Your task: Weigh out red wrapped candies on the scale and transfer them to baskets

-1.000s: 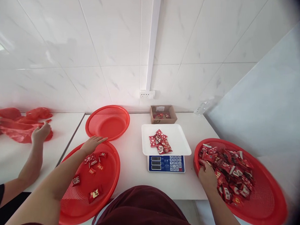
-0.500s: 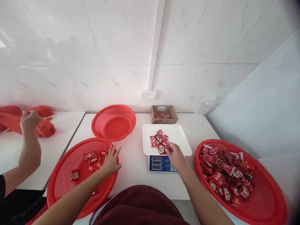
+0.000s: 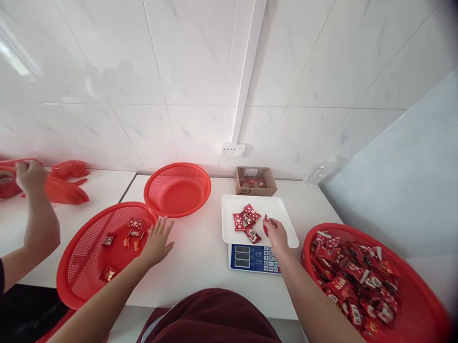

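Note:
Over the near rim of the left red mesh basket point(image 3: 81, 258) my left hand point(image 3: 156, 244) is open, fingers spread, holding nothing. A few small red wrapped packets point(image 3: 135, 223) lie in that basket. On the right, my right hand point(image 3: 278, 236) pinches one red packet point(image 3: 265, 224) just above the white tray point(image 3: 284, 214) of the digital scale point(image 3: 250, 258). Several red and white-dotted packets point(image 3: 246, 220) lie in a loose pile on the tray, left of those fingers. The scale's display digits cannot be read.
A large red basket point(image 3: 424, 301) heaped with red packets stands at the right. Behind are another red basket point(image 3: 177, 189) and a cardboard box point(image 3: 255, 190) with packets. At the left, another person's hands point(image 3: 30, 175) handle red bags point(image 3: 67, 189).
My right hand has lifted a packet off the pile and moved right with it. My left hand has shifted slightly left. The left basket has tilted and shifted left; the camera view has moved a little.

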